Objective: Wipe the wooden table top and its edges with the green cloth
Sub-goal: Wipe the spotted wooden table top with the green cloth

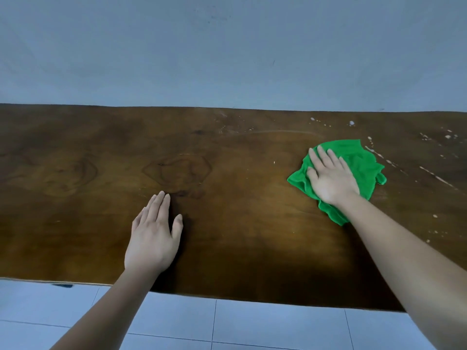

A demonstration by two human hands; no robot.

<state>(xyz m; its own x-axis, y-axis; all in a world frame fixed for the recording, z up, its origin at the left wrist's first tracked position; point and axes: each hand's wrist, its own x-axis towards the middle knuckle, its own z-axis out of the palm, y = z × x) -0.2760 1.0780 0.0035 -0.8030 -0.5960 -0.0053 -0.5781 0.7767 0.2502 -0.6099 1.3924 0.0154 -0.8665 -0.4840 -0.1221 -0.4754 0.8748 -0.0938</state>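
Note:
A dark brown wooden table top (227,160) fills the middle of the head view. The crumpled green cloth (364,165) lies on its right part. My right hand (331,178) presses flat on the cloth, fingers spread and pointing away from me. Flat on the bare wood near the front edge lies my left hand (154,236), fingers together, holding nothing. White specks and streaks (427,170) mark the wood to the right of and behind the cloth.
A plain blue-grey wall (227,51) rises directly behind the table's far edge. Pale floor tiles (265,324) show below the near edge. The table runs past both sides of the view.

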